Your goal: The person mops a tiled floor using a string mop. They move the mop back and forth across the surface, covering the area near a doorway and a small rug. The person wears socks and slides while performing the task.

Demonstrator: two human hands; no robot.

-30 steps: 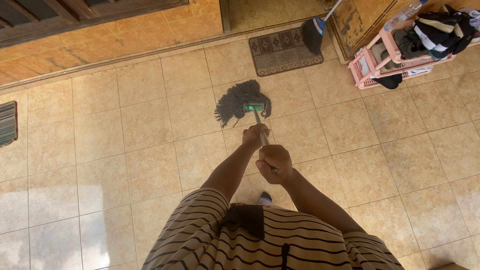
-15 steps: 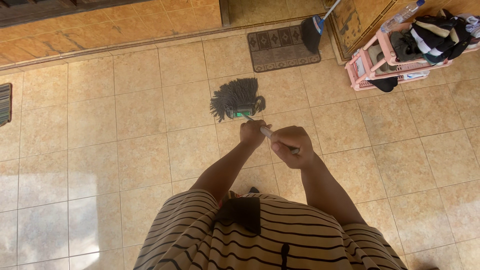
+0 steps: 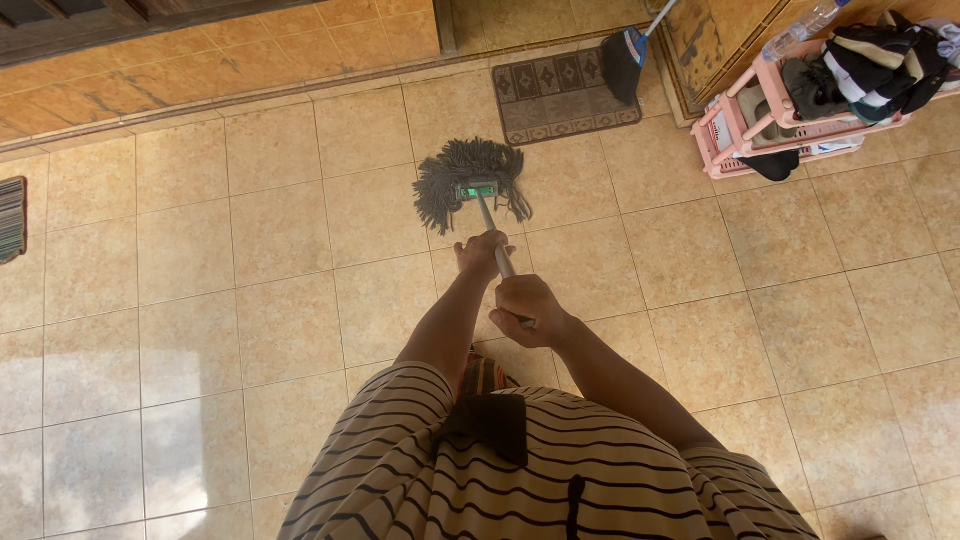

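Mop (image 3: pixel 470 185) with grey strings lies spread on the beige tiled floor (image 3: pixel 280 300), just below the small patterned doormat (image 3: pixel 562 95). Its pale handle (image 3: pixel 492 228) goes up to the person. At the far left edge a striped mat (image 3: pixel 12 218) shows. The left hand (image 3: pixel 482 254) is closed around the handle lower down, and the right hand (image 3: pixel 528 302) is clenched around it higher up. Further right a dark broom (image 3: pixel 624 58) leans near the doormat, and a pink rack (image 3: pixel 790 115) holds shoes and clothes.
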